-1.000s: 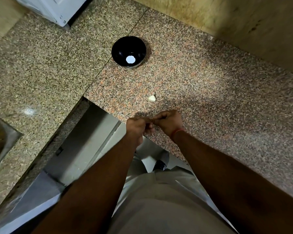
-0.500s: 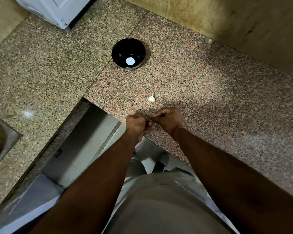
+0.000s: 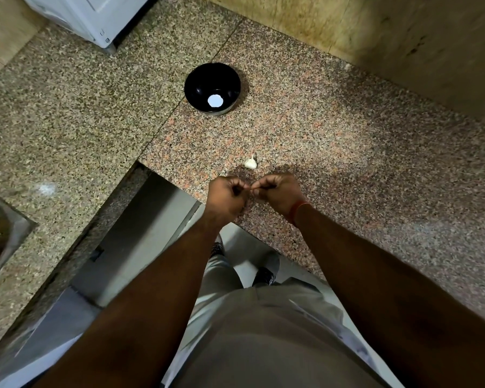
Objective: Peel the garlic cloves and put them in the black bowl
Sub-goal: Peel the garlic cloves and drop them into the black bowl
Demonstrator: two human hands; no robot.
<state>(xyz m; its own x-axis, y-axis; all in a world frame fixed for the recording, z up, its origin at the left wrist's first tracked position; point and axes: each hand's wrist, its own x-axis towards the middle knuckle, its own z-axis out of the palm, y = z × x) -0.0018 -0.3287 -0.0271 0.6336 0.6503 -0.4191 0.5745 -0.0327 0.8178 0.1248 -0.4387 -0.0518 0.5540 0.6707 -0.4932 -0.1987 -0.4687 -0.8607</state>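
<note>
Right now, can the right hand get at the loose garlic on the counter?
Probably yes. The garlic lies bare on the counter just beyond the right hand, nothing between, though both hands' fingers are curled, seemingly busy.

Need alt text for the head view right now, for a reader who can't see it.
Two hands, left hand and right hand, meet fingertip to fingertip over the speckled granite counter, fingers curled around something too small to identify. A garlic clove lies just beyond them, and the black bowl sits farther back.
</note>
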